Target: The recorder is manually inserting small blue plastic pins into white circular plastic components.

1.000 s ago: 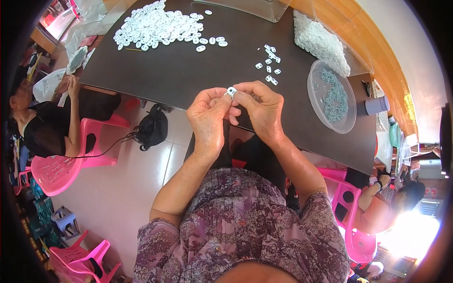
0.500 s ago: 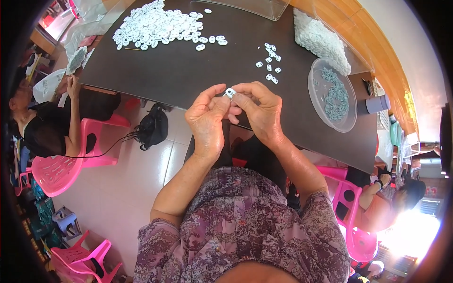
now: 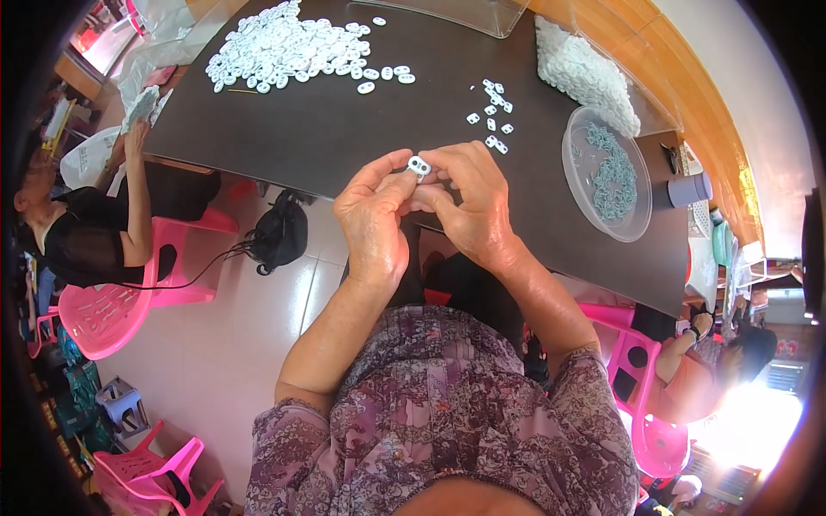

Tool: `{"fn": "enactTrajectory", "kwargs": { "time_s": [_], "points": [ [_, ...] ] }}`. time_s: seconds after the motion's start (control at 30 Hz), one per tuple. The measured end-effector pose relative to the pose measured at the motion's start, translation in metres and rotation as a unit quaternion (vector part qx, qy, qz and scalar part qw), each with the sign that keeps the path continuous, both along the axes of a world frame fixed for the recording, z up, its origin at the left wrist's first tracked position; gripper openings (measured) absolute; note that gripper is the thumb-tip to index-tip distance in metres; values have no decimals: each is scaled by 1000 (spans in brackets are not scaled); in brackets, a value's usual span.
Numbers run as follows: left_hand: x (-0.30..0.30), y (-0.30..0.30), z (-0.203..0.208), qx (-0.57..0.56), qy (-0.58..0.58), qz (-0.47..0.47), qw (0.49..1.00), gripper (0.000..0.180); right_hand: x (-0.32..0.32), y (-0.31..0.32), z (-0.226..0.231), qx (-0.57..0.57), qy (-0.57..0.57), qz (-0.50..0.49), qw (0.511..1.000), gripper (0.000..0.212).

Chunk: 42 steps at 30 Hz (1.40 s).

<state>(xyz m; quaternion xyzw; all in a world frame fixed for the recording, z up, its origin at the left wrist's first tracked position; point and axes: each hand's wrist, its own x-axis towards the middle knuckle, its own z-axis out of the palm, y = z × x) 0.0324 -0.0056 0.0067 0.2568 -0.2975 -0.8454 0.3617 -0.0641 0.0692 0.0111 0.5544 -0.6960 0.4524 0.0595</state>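
A small white oval plastic piece with two holes (image 3: 419, 165) is held up at the table's near edge. The thumb and index finger of my left hand (image 3: 375, 215) pinch it from the left. My right hand (image 3: 471, 202) is closed round its right side, index fingertip at the piece and thumb lower down. What lies between the lower fingertips is hidden. Beyond my hands, a large pile of similar white oval pieces (image 3: 288, 47) covers the far left of the table. Several smaller white pieces (image 3: 491, 110) lie scattered at the right of the middle.
On the dark table (image 3: 284, 129), a clear round bowl (image 3: 578, 185) holds many small grey-green parts (image 3: 613, 176). A bag of white pieces (image 3: 585, 73), a purple-lidded tub (image 3: 688, 190) and a thin yellowish stick (image 3: 248, 91) lie about. People sit on pink chairs (image 3: 103, 320) at both sides.
My right thumb has slid down off the white piece, and the right hand has risen slightly. The piece now shows both holes. At the left, the other person's arm has shifted.
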Motion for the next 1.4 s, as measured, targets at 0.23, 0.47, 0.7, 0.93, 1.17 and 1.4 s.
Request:
{"fn": "enactTrajectory", "kwargs": {
  "time_s": [0.23, 0.47, 0.7, 0.93, 1.17, 1.4],
  "points": [
    [2, 2, -2, -51, -11, -19, 998, 19, 0, -1, -5, -43, 5, -17, 999, 28],
    [4, -2, -12, -104, -45, -5, 993, 15, 4, 0, -5, -57, -25, -21, 998, 23],
    [8, -5, -13, -183, -8, -19, 983, 19, 6, 2, -3, -55, -68, -9, 996, 25],
    [7, -3, -26, -208, 46, -3, 977, 21, 12, 6, -6, -68, -103, 6, 992, 31],
    [4, 4, -25, -222, 56, 36, 973, 19, 18, 6, -8, -101, -110, -4, 989, 29],
    [5, 7, -23, -250, 29, 46, 967, 18, 19, 5, -11, -109, -94, -5, 990, 25]
  ]
}}
